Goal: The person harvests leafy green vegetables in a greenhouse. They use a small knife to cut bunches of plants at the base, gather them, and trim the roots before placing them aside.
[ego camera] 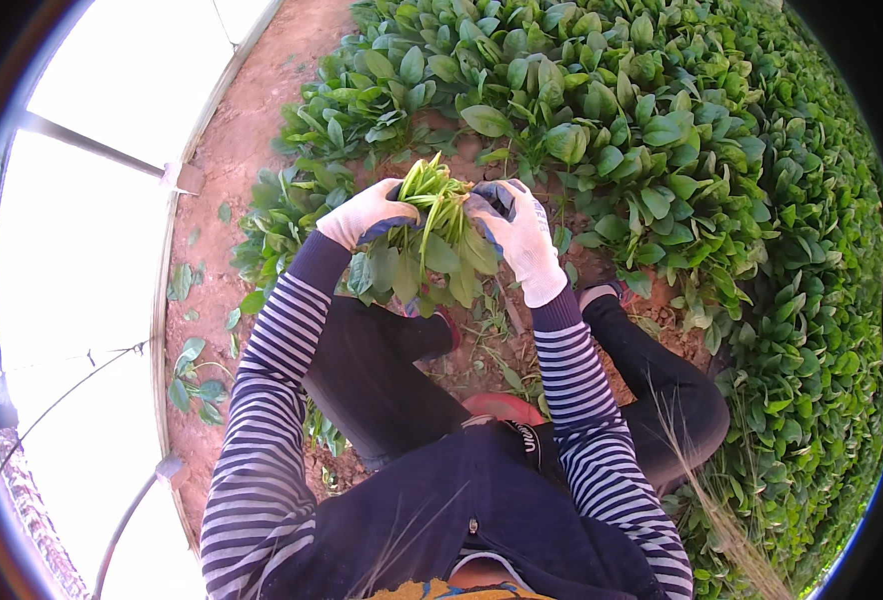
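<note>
A bunch of leafy greens, apparently spinach, is held up in front of me. Its pale green cut stems point away from me, and its broad leaves hang towards my lap. My left hand, in a white knit glove with a dark coated palm, grips the bunch from the left side. On the other side my right hand, gloved alike, has its thumb and fingertips bent in against the stem ends. What lies between those fingertips is too small to make out.
Dense rows of growing spinach spread ahead and to the right. Bare reddish soil runs along the left, beside a pale edging and bright sheeting. Loose leaves lie there. A red rounded object sits between my bent legs.
</note>
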{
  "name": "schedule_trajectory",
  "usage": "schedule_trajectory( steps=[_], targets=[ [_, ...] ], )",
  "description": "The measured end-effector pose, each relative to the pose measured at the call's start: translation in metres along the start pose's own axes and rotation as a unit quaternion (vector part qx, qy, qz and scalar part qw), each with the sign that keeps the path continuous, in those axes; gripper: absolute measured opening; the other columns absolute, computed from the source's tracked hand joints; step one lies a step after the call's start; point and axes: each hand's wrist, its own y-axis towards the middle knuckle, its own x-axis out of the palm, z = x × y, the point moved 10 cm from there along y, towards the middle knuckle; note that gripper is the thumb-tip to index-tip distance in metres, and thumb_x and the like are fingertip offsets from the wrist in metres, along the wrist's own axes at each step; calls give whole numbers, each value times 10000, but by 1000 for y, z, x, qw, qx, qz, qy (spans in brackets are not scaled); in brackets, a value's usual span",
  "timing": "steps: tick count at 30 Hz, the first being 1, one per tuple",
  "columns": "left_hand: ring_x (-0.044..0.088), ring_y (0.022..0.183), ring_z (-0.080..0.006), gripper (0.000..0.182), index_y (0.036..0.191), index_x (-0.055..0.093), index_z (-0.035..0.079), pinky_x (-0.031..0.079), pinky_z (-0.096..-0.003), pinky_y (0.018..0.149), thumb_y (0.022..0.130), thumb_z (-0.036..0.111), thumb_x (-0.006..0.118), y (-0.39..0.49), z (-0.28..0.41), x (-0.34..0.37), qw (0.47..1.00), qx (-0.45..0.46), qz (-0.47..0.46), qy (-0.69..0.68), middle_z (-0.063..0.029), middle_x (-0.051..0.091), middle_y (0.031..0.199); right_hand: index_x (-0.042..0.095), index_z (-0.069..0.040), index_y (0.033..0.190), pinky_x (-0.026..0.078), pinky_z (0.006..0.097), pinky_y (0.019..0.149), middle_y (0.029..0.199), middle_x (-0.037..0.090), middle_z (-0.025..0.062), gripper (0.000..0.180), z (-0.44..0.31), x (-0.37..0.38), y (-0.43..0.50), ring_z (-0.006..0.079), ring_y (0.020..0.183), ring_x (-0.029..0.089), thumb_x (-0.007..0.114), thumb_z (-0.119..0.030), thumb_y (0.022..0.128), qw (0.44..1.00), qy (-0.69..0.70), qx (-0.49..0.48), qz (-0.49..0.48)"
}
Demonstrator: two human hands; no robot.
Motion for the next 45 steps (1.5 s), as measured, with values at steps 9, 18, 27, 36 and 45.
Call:
schedule_trajectory(
  steps=[9,18,27,36,45],
  targets=[
    [567,1010,-172,483,1197,584,-37,450,-292,887,815,246,669,10,-12,11,986,70,-73,133,-124,612,1107,634,5,987,463,224,664,906,639,3,192,25,4,0,68,760,566,692,-84,827,988,114,93,-41],
    [564,962,-129,512,1202,572,-44,458,-276,872,772,194,716,7,-6,5,995,63,-52,55,-75,626,1063,576,-10,917,437,194,678,836,608,40,53,4,-54,-3,67,678,496,563,-6,866,976,198,-10,94],
    [565,952,-119,499,1205,568,-40,466,-268,867,780,174,719,7,-5,1,998,45,-44,15,-65,639,1049,644,-11,1064,478,284,689,859,675,81,383,-6,-44,-19,154,756,609,681,-319,840,964,-253,6,-88],
    [577,965,-135,560,1248,543,-47,480,-293,862,771,183,728,3,1,7,993,61,-29,95,-91,642,1070,622,-40,946,361,201,474,692,584,7,78,12,-31,2,77,523,486,600,-68,876,958,258,94,86],
    [585,966,-120,484,1252,562,-12,479,-288,872,790,88,665,3,14,29,992,30,-74,-95,-66,656,1099,276,-62,1460,321,388,1106,1464,335,166,979,-23,-9,-2,308,1339,351,839,-136,662,995,-11,-79,-63]
  ],
)
